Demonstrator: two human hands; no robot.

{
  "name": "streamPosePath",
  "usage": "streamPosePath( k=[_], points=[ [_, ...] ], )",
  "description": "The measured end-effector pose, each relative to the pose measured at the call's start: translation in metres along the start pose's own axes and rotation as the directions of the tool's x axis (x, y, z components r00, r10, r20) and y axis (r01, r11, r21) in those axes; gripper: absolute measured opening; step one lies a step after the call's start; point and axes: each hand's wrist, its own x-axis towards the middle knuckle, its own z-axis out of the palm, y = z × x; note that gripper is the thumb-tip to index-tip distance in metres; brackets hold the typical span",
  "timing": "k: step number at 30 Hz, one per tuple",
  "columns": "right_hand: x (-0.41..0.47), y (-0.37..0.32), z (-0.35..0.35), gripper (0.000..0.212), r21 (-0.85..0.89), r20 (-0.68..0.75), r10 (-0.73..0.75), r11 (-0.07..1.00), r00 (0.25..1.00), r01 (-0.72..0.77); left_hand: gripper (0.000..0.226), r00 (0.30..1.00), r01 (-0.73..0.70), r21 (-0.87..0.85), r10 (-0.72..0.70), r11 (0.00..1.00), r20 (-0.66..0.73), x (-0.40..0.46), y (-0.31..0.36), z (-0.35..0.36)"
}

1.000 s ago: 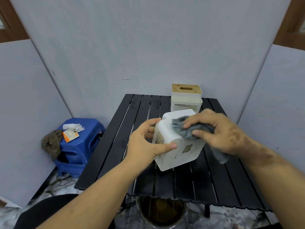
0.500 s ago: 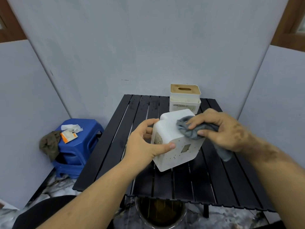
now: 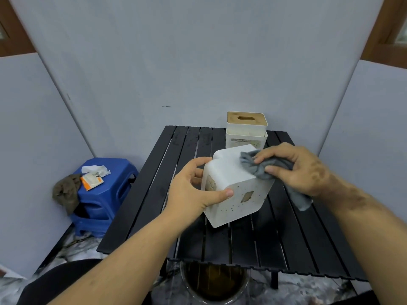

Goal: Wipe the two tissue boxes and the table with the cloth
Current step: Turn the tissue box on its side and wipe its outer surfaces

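Your left hand (image 3: pixel 193 190) was clamped on the near tissue box (image 3: pixel 235 186), thumb pressed flat on the speckled face turned toward you and fingers curled over its far left side, so the box was held tipped up off the black slatted table (image 3: pixel 154 194), only its lower edge down by the slats. Compared with a second before, that hold had not shifted at all. What changed lay to the right of it: your right hand (image 3: pixel 301 170), closed around the bunched grey cloth (image 3: pixel 262 166), had slid outward from the middle of the box's upper face toward its right edge, and more bare white showed between your two hands. I'd read that as one wiping stroke finishing across that face, with the speckled front still marked and not yet cleaned.

As held, the box's long axis ran away from your left palm, up and toward the back wall; its speckled face with the small square patch pointed at you and slightly down. A tail of cloth hung below your right wrist, over the slats.

Beyond your right fingertips, the second tissue box (image 3: pixel 246 130), with the wooden slotted lid, stood upright at the table's far edge, well apart from the cloth. By my reckoning, it and the table remained to be done.
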Motion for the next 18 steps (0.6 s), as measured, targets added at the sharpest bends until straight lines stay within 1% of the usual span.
streamPosePath(
  k=[2,4,6,8,10,13,15,18],
  points=[
    [0.002,0.001,0.001,0.046,-0.041,-0.037,0.049,0.998,0.998,-0.050,0.070,1.000,0.003,0.007,-0.003,1.000,-0.001,0.000,0.000,0.000],
    [0.005,-0.017,0.015,0.043,-0.063,-0.036,-0.009,0.998,0.999,0.007,0.070,1.000,0.007,0.000,-0.007,1.000,-0.004,0.001,0.000,-0.001],
    [0.008,-0.035,0.032,0.039,-0.050,0.007,-0.087,0.995,0.996,0.087,0.070,1.000,0.002,-0.004,-0.002,1.000,-0.004,0.002,-0.001,-0.003],
    [0.013,-0.039,0.037,0.039,-0.055,0.049,-0.103,0.993,0.994,0.105,0.071,1.000,0.002,-0.005,-0.002,1.000,-0.003,0.002,-0.001,-0.003],
    [0.018,-0.032,0.026,0.037,-0.077,0.029,-0.038,0.996,0.999,0.041,0.072,1.000,0.011,-0.004,-0.011,1.000,0.000,0.001,-0.001,-0.003],
    [0.020,-0.019,0.007,0.032,-0.096,-0.071,0.067,0.993,0.995,-0.074,0.070,1.000,0.013,0.005,-0.013,1.000,0.013,-0.001,-0.001,-0.004],
    [0.024,-0.018,0.010,0.031,-0.124,-0.109,0.100,0.986,0.989,-0.114,0.069,1.000,0.014,0.012,-0.014,1.000,0.013,-0.002,-0.001,-0.004],
    [0.035,-0.030,0.037,0.031,-0.177,-0.047,0.076,0.981,0.996,-0.083,0.071,1.000,0.010,0.015,-0.011,1.000,0.009,-0.002,-0.004,-0.006]
  ],
)
